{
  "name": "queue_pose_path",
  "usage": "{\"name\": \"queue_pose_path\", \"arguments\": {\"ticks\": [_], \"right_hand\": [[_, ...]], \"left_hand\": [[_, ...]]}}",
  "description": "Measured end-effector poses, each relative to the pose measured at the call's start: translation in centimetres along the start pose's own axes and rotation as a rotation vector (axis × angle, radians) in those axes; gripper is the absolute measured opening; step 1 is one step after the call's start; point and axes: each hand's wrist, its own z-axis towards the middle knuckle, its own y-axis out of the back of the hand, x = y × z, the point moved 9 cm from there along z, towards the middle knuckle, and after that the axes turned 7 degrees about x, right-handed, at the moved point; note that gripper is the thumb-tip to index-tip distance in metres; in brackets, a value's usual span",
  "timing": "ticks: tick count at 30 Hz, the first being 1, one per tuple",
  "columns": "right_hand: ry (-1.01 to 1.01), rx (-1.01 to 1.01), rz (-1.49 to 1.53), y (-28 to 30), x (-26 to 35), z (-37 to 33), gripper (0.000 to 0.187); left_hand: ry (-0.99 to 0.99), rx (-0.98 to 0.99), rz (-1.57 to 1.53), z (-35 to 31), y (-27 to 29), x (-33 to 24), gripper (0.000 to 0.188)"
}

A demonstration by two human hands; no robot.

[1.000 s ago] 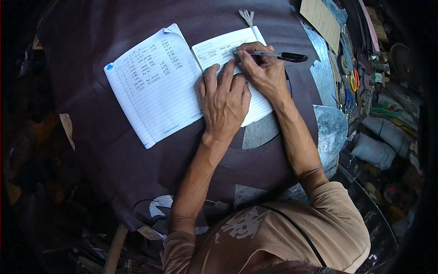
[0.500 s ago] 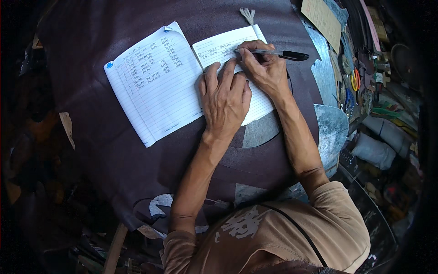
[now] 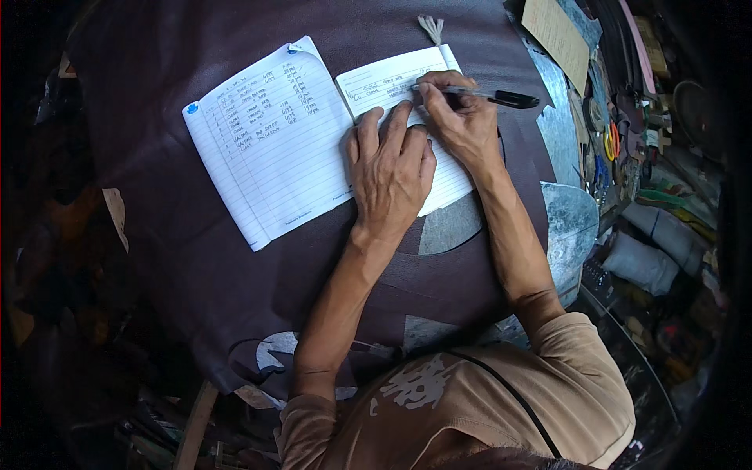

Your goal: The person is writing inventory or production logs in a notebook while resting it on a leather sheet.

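In my right hand point(image 3: 460, 117) is a pen point(image 3: 513, 99) with a black cap on its back end, pinched between thumb and fingers. Its tip meets the upper part of a lined notebook point(image 3: 450, 176), where a few handwritten lines show. My left hand point(image 3: 392, 160) lies flat on that notebook with the fingers stretched out, covering the middle of the page. Just left of it lies a second lined pad or sheet point(image 3: 274, 184), tilted, with rows of handwriting on its upper half and a curled top corner.
Dark brown leather point(image 3: 313, 258) covers the work surface under the papers. A tan card point(image 3: 556, 43) lies at the far right. Orange-handled scissors point(image 3: 613, 139) and other tools crowd the right side, beyond a grey metal sheet point(image 3: 570, 227). A pale tassel point(image 3: 431, 30) touches the notebook's top.
The papers and both hands appear shifted slightly right in the picture. My right hand has moved a little along the written line with the pen; my left hand stays on the page.
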Motion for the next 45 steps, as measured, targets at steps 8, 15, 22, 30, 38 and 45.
{"name": "queue_pose_path", "arguments": {"ticks": [8, 15, 22, 30, 38, 45], "right_hand": [[0.087, -0.007, -0.044, -0.1, 1.0, 0.3, 0.017], [0.045, 0.028, -0.035, -0.3, 0.6, 0.3, 0.016], [0.145, 0.002, -0.092, -0.1, 0.7, 0.2, 0.016], [0.042, 0.017, 0.004, -0.1, 0.2, 0.2, 0.016], [-0.148, -0.179, 0.437, 4.4, -2.7, 0.9, 0.016], [-0.208, -0.04, 0.29, 2.4, -4.3, 0.4, 0.017]], "left_hand": [[0.001, 0.011, 0.01, 0.0, 0.1, 0.1, 0.022], [0.005, 0.012, 0.008, -0.2, 0.1, 0.1, 0.022], [0.0, 0.004, 0.002, 0.1, 0.2, -0.1, 0.022], [-0.003, -0.011, -0.005, 0.0, 0.1, 0.0, 0.02], [-0.002, 0.023, 0.005, 0.2, 0.4, -0.1, 0.02], [0.001, 0.04, 0.044, 0.1, 0.1, -0.2, 0.021]]}}
